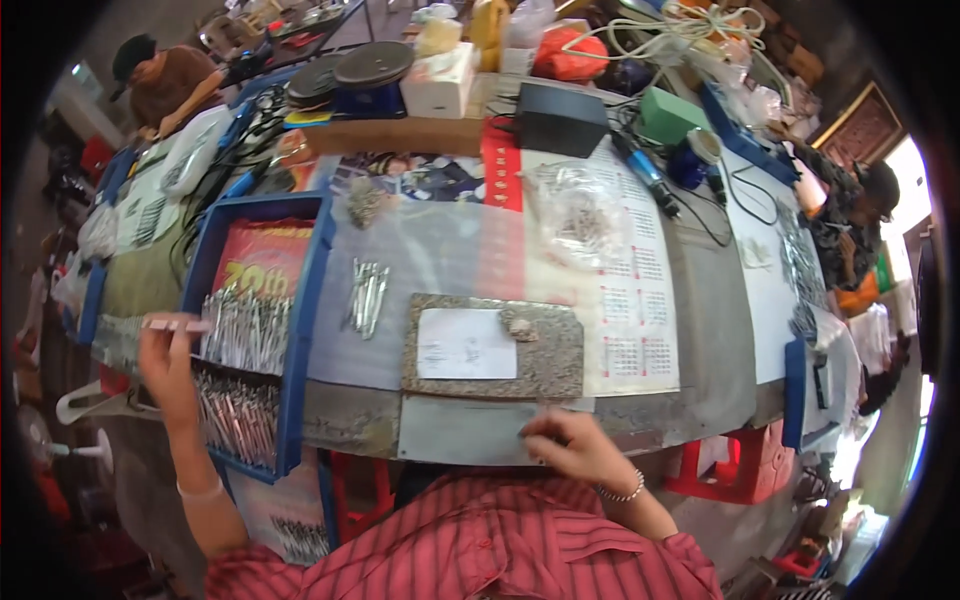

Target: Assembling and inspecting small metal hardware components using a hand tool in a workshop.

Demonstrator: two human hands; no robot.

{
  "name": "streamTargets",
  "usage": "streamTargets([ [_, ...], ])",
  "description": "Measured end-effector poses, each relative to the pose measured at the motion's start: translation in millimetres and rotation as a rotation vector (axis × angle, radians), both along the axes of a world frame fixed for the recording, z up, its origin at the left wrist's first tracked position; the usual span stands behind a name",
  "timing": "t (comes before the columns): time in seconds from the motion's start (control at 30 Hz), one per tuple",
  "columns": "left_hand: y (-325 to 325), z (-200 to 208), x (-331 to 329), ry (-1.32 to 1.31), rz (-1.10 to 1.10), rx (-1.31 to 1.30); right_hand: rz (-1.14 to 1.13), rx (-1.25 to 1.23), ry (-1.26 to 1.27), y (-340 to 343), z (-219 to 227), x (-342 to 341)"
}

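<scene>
My left hand (168, 368) is raised at the left edge of the blue tray (318, 260). Its fingers pinch a slim pale rod (186, 326), somewhat blurred and lying crosswise. Inside the tray are many thin silvery metal pieces (248, 325) in two groups, above and below a divider. My right hand (572, 445) hovers over a grey sheet (450, 430) at the table's front edge. Its fingers are curled together; whatever they hold is too small to make out. Just beyond lies a speckled stone slab (560, 365) bearing a white paper (465, 345) and a small lumpy piece (522, 328).
Several metal pieces (368, 297) lie between tray and slab. A clear plastic bag (580, 215) of small parts sits farther back. A dark box (560, 118), a blue handheld tool (645, 170) and cables line the back. Red stools (728, 462) stand below; other people work at both sides.
</scene>
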State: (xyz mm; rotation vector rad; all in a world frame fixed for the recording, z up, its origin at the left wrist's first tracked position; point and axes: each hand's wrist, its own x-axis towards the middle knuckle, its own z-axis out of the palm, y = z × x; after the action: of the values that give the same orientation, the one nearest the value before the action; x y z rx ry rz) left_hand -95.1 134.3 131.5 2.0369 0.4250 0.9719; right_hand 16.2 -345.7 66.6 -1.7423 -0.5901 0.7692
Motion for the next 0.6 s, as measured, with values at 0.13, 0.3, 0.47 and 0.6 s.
streamTargets([
  [0.13,-100,12,-16,-0.209,-0.147,-0.441,-0.403,-0.011,-0.219,-12,22,63],
  [0.3,-180,-24,-32,-0.24,-0.142,-0.933,-0.454,-0.147,-0.672,4,-14,184],
  [0.47,-204,-48,-46,-0.224,-0.214,-1.171,-0.45,-0.518,-0.913,27,-51,247],
  [0.6,-209,-59,-66,-0.169,-0.223,-1.196,-0.426,-0.688,-1.028,39,-66,256],
])
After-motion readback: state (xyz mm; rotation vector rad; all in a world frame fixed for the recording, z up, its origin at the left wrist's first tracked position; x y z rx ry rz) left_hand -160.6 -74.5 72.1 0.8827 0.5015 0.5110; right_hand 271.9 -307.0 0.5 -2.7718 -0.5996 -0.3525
